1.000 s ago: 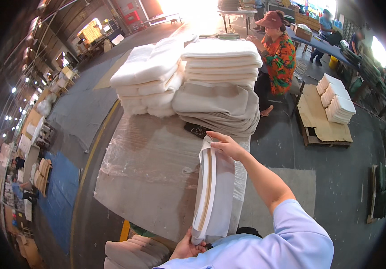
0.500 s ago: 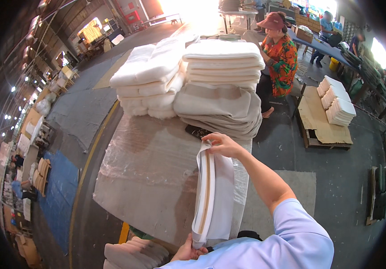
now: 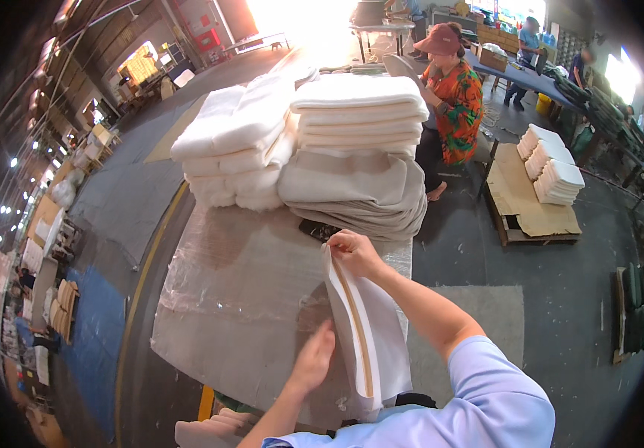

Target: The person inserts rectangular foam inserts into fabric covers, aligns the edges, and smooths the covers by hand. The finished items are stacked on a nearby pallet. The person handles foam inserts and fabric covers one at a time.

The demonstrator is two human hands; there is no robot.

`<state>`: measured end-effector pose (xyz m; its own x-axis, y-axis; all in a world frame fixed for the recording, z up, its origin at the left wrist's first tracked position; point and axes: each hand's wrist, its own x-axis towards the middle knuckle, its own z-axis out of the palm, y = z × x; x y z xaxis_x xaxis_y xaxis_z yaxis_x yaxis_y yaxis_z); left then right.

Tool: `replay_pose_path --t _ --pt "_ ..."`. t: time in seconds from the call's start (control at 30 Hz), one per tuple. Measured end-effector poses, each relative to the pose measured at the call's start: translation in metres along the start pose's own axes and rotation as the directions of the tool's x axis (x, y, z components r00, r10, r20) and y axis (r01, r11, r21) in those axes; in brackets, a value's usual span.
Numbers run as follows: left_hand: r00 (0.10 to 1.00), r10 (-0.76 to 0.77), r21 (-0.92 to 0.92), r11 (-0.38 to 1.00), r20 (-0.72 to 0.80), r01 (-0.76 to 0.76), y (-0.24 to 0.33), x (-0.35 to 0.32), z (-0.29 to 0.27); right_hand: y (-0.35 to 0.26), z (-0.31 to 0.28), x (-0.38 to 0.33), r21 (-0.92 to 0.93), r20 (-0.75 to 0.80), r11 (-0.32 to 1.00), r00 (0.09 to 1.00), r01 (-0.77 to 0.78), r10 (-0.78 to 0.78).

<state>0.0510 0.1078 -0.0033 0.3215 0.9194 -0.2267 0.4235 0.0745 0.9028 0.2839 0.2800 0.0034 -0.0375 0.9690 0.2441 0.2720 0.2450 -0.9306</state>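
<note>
A long, pale grey fabric piece [image 3: 391,328] lies lengthwise on a plastic-covered table [image 3: 221,313]. Along it runs a white padded strip [image 3: 346,317] with a narrow tan band down the middle. My right hand [image 3: 355,252] pinches the far end of the fabric, fingers closed on it. Beside the fabric's left edge is my left hand [image 3: 316,355], open, its fingers stretched and holding nothing. A small dark patterned thing [image 3: 316,229] sits just beyond my right hand, partly covered by it.
White padding stacks [image 3: 359,112] and folded beige fabric [image 3: 352,183] fill the table's far end. Beyond them a person [image 3: 453,97] in a patterned shirt handles a panel. White stacks [image 3: 550,164] rest on a pallet at right. Beige pieces [image 3: 214,427] lie at lower left.
My left hand has let go of the fabric's near end and moved up along its left side. The fabric's near end has swung right and spread out.
</note>
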Motion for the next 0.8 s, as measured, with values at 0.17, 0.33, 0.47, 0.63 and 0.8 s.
replay_pose_path --t 0.17,0.33,0.47,0.63,0.8 --pt "0.902 0.296 0.260 0.941 -0.315 -0.218 0.055 0.109 0.005 0.003 -0.006 -0.001 -0.032 0.084 0.972 0.969 0.234 -0.230" --pt "0.922 0.220 0.202 0.966 -0.319 -0.161 0.064 0.137 -0.004 0.010 -0.026 0.007 0.009 0.257 0.981 0.948 0.191 -0.187" --pt "0.960 -0.019 -0.325 0.943 -0.278 -0.076 0.067 0.166 -0.035 0.015 -0.006 -0.014 0.126 0.096 0.978 0.979 0.169 -0.182" --pt "0.954 0.293 -0.285 0.922 0.063 -0.264 0.114 0.234 -0.033 0.008 0.029 -0.030 0.124 -0.047 0.980 0.987 0.157 -0.152" --pt "0.817 0.100 -0.098 0.994 0.568 -0.053 0.108 0.262 -0.016 0.013 0.030 -0.039 0.184 -0.138 0.966 0.978 0.182 -0.158"
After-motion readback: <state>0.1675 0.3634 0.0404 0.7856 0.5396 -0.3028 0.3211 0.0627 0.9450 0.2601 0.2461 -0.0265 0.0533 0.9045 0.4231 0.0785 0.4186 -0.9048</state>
